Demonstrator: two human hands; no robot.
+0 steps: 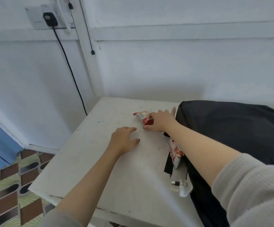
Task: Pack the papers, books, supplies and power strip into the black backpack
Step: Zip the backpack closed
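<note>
My right hand (160,119) lies flat on the red snack packet (142,117) just beside the black backpack (231,128) on the worktop (100,169), and my left hand (123,141) is open. The glossy wrapper might skid away if I swipe it.

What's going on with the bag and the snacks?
A person is packing a black backpack that lies on a white table. Their right hand rests on a red snack packet beside it, and the left hand lies open on the tabletop. A second snack packet sits against the backpack, nearer the person.
</note>
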